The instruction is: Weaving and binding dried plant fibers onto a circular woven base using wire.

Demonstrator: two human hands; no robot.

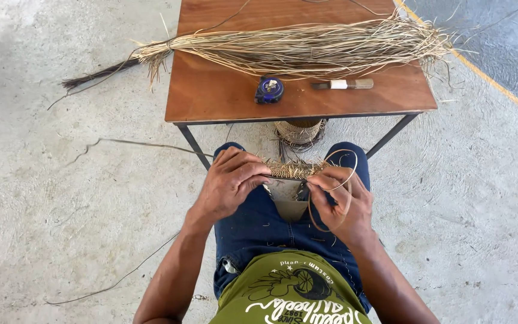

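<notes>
Head view: your left hand point(230, 183) clamps the near end of the woven strip point(292, 169), which lies crosswise over your lap, long axis running left to right between both hands. Your right hand point(342, 201) pinches its other end, fingers closed, probably on the thin looping strand point(338, 186) too. Beyond your knees stands the wooden table point(223, 99) with the fibre bundle point(295, 48) and tape measure point(269, 90).
</notes>
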